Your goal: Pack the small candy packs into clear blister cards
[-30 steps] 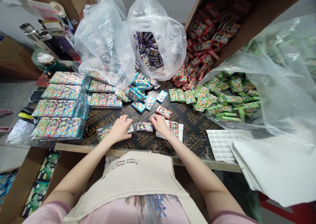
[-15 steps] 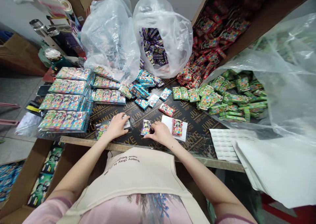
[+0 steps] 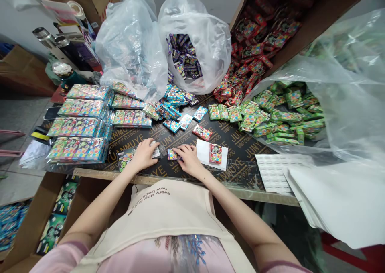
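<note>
My left hand (image 3: 144,154) rests on the dark printed plywood board (image 3: 237,160) and grips the edge of a clear plastic sleeve (image 3: 155,152) with a white barcode label. A colourful card packet (image 3: 125,159) lies just beyond that hand on the left. My right hand (image 3: 190,159) pinches a small purple packet (image 3: 172,154) at its fingertips, between my hands. To the right of that hand, a red packet (image 3: 215,153) lies on a white paper sheet (image 3: 204,151). Another red packet (image 3: 202,132) lies a little farther off.
Stacked flat multicoloured packs (image 3: 78,128) fill the board's left side. Loose blue packets (image 3: 171,112) lie at the middle. Green packets (image 3: 279,116) sit under plastic film on the right, red ones (image 3: 252,60) in a wooden bin, and purple ones in a clear bag (image 3: 192,44). Label sheets (image 3: 270,170) lie near the front edge.
My right hand has moved left and lies flatter over the purple packet, which now sits lower and tilted. The view has shifted slightly, and my left hand stays at the sleeve.
</note>
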`<state>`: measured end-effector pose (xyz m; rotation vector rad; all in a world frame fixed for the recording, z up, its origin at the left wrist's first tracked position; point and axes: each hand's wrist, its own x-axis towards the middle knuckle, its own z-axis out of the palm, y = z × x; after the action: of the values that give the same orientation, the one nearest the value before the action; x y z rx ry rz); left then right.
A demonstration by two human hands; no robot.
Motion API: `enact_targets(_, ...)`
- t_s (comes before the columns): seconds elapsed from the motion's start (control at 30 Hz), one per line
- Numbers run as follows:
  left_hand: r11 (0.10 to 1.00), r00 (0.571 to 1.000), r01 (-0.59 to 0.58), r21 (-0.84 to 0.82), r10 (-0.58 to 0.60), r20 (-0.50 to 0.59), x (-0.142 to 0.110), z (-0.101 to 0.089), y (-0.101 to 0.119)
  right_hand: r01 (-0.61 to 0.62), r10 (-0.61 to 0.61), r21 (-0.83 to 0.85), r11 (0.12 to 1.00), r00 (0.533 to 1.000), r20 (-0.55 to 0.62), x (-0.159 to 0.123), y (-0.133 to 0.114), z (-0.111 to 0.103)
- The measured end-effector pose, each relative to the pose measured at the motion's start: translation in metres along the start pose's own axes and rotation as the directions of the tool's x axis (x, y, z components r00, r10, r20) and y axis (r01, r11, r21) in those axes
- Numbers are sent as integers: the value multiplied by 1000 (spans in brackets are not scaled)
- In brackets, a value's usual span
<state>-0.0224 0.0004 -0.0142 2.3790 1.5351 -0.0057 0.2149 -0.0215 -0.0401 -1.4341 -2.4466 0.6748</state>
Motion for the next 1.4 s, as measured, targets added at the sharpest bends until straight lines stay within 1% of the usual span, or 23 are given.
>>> enact_targets(0.07, 1000, 1000, -3, 0, 3, 1, 1, -1, -2, 112, -115, 36, 993, 991, 71, 4, 11, -8)
enact_targets(0.1, 1000, 1000, -2, -2, 2, -1, 1, -1, -2, 144, -148, 47, 988, 985, 93, 4, 16, -13)
enact_targets(0.2, 1000, 1000, 3, -15, -4, -12, 0, -2, -4, 136, -143, 82, 987, 985, 93, 2, 26, -22)
enact_targets(0.27, 1000, 1000, 3, -30, -4, -15, -1, -1, -5, 87, -91, 90, 992, 995, 49, -3, 27, -21)
enact_targets(0.37, 997, 1000, -7, -74, 5, -17, -1, 1, -2, 34, -28, 98, 995, 998, -59, -7, 23, -12)
enact_targets(0.47, 985, 998, -56, -160, 48, -49, 1, 3, 3, 53, -24, 144, 988, 979, -200, -7, 14, -10)
enact_targets(0.53, 963, 991, -129, -237, 114, -75, 2, 4, 8, 68, -33, 124, 990, 965, -259, -4, 7, -16)
enact_targets(0.6, 927, 977, -211, -309, 187, -106, 3, 3, 12, 78, -63, 61, 995, 972, -228, -1, -1, -24)
enact_targets(0.7, 884, 955, -292, -365, 248, -164, 4, 2, 17, 127, -123, 36, 991, 987, -101, 1, -9, -35)
enact_targets(0.8, 856, 940, -341, -388, 296, -172, 6, 1, 19, 189, -184, 144, 971, 982, -49, 3, -8, -38)
enact_targets(0.9, 838, 926, -379, -393, 343, -161, 9, 0, 21, 248, -233, 253, 935, 969, -88, 4, -2, -36)
enact_targets(1.0, 854, 938, -340, -393, 280, -204, 11, 0, 22, 176, -118, 268, 947, 969, -217, 2, -2, -35)
enact_targets(1.03, 860, 943, -322, -397, 254, -214, 12, -1, 23, 153, -92, 269, 951, 969, -228, 2, -4, -35)
enact_targets(1.1, 864, 948, -306, -400, 238, -212, 13, -3, 25, 157, -108, 265, 951, 976, -190, 2, -5, -36)
enact_targets(1.13, 865, 948, -308, -395, 245, -204, 14, -4, 26, 162, -122, 246, 956, 978, -170, 3, -2, -38)
enact_targets(1.17, 869, 948, -311, -384, 254, -194, 14, -5, 28, 140, -104, 205, 969, 979, -177, 5, 4, -40)
enact_targets(1.2, 878, 948, -312, -364, 261, -183, 14, -6, 29, 75, -42, 146, 987, 975, -218, 8, 12, -44)
enact_targets(1.23, 891, 949, -309, -334, 265, -171, 13, -7, 31, -34, 54, 78, 996, 958, -283, 11, 24, -47)
enact_targets(1.27, 906, 950, -304, -294, 269, -157, 13, -8, 32, -160, 156, 17, 987, 926, -344, 15, 38, -51)
enact_targets(1.3, 921, 952, -301, -247, 275, -137, 13, -8, 33, -268, 238, -30, 963, 897, -373, 20, 52, -55)
enact_targets(1.33, 933, 953, -299, -200, 280, -115, 12, -9, 33, -335, 290, -63, 940, 884, -367, 24, 66, -59)
enact_targets(1.37, 943, 955, -294, -155, 282, -94, 12, -9, 33, -354, 309, -81, 932, 890, -335, 27, 77, -62)
enact_targets(1.4, 952, 958, -284, -118, 276, -76, 12, -9, 33, -340, 304, -75, 937, 904, -299, 30, 84, -65)
